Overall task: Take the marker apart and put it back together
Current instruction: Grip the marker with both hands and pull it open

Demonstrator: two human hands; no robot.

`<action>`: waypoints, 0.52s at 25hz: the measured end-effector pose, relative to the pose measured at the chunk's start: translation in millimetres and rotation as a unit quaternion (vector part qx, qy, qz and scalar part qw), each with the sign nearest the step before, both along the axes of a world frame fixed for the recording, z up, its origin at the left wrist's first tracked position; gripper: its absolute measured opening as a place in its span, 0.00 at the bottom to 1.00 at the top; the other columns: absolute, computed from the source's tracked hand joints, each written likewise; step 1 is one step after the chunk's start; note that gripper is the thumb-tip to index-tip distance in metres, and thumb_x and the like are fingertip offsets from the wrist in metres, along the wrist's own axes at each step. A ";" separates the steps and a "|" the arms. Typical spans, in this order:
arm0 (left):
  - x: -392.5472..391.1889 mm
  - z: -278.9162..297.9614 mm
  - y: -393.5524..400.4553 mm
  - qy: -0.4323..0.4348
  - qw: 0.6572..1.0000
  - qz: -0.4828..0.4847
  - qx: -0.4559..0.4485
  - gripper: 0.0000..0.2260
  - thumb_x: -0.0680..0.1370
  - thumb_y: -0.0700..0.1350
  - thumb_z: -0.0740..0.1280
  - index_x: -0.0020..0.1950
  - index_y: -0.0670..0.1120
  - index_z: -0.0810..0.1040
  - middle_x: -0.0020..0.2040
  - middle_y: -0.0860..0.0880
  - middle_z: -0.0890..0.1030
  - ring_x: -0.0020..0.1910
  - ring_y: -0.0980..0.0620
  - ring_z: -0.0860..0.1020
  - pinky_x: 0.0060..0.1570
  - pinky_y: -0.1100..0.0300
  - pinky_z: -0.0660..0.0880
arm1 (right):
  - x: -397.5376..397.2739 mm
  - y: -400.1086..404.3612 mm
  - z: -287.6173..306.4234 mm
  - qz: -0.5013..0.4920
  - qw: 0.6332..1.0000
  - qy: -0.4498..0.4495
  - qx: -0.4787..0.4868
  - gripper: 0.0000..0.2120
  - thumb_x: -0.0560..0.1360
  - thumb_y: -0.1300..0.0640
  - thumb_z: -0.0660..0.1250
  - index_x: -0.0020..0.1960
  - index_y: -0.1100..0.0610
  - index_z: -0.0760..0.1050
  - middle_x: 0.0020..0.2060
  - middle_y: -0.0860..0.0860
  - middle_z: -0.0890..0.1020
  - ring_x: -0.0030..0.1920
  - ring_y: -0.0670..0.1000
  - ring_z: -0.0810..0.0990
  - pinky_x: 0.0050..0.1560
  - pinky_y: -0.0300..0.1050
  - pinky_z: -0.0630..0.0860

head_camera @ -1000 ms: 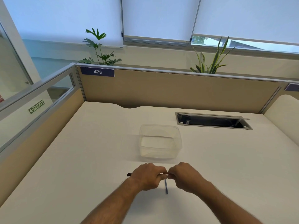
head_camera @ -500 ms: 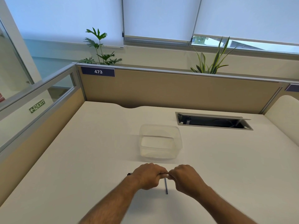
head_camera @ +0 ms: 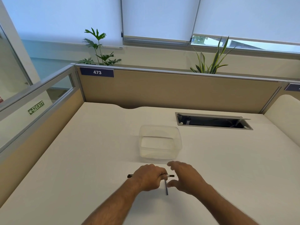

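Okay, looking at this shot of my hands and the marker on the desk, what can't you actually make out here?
Head view, the only one:
- Marker: its middle is hidden inside the left hand.
- Thin blue piece: too small to identify; its top end disappears under that hand.
- Right hand: blurred, fingers spread.
- Desk cable slot: contents too dark.

The marker [head_camera: 169, 176] is held crosswise in the left hand [head_camera: 148, 177], near the desk's [head_camera: 81, 159] front edge. A loose stick-shaped part [head_camera: 166, 187] is laid just beneath it. The right hand [head_camera: 185, 177] is positioned immediately right. A container [head_camera: 159, 142] is placed just beyond, a cable hatch [head_camera: 212, 121] far right.
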State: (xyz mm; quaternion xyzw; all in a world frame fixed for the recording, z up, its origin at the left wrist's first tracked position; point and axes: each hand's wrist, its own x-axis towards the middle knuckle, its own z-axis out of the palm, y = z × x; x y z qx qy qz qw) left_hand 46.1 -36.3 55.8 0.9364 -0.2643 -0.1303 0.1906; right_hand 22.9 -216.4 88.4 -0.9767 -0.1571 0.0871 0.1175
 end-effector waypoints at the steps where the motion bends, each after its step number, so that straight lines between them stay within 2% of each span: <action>1: -0.1 -0.9 0.1 -0.005 1.000 0.002 0.006 0.12 0.82 0.53 0.58 0.58 0.55 0.79 0.51 0.49 0.84 0.47 0.45 0.79 0.49 0.49 0.77 | 0.1 -0.5 -0.2 0.011 1.000 0.017 -0.007 0.24 0.75 0.45 0.69 0.66 0.54 0.71 0.59 0.50 0.81 0.58 0.55 0.78 0.55 0.47 0.75; 3: 0.0 -2.1 1.1 -0.013 1.000 0.007 0.015 0.11 0.82 0.53 0.57 0.56 0.55 0.79 0.49 0.48 0.84 0.46 0.44 0.79 0.48 0.50 0.77 | 1.4 -2.2 -5.1 0.032 0.998 0.036 -0.027 0.13 0.79 0.48 0.61 0.56 0.55 0.76 0.51 0.54 0.83 0.48 0.57 0.79 0.47 0.50 0.76; 5: 0.2 -2.7 2.1 -0.016 1.000 0.011 0.014 0.11 0.82 0.53 0.57 0.54 0.55 0.79 0.48 0.49 0.84 0.44 0.45 0.79 0.47 0.50 0.77 | 2.7 -3.5 -8.6 0.038 0.998 0.025 -0.051 0.08 0.80 0.55 0.59 0.50 0.55 0.77 0.44 0.55 0.84 0.40 0.56 0.76 0.38 0.48 0.71; 7: -0.5 -1.9 2.3 -0.023 1.000 0.013 0.015 0.11 0.82 0.53 0.57 0.53 0.55 0.79 0.47 0.49 0.84 0.44 0.45 0.79 0.47 0.50 0.77 | 3.4 -4.2 -9.0 0.035 0.997 0.005 -0.061 0.08 0.79 0.57 0.61 0.51 0.53 0.79 0.43 0.55 0.84 0.41 0.57 0.79 0.38 0.47 0.71; 11: -0.6 -1.6 2.6 -0.028 0.999 0.015 0.018 0.11 0.82 0.54 0.57 0.52 0.56 0.79 0.45 0.49 0.84 0.43 0.45 0.79 0.46 0.51 0.76 | 3.1 -0.2 -4.7 -0.017 0.999 -0.021 -0.043 0.08 0.75 0.53 0.68 0.54 0.52 0.78 0.47 0.52 0.85 0.47 0.55 0.80 0.39 0.45 0.70; 13: -1.4 -1.1 3.4 -0.031 0.999 0.015 0.016 0.11 0.82 0.54 0.57 0.52 0.55 0.79 0.45 0.49 0.84 0.43 0.45 0.79 0.45 0.51 0.77 | 1.2 -1.5 -4.0 -0.038 0.999 0.002 -0.003 0.20 0.72 0.50 0.73 0.61 0.50 0.72 0.53 0.48 0.83 0.51 0.53 0.80 0.45 0.44 0.74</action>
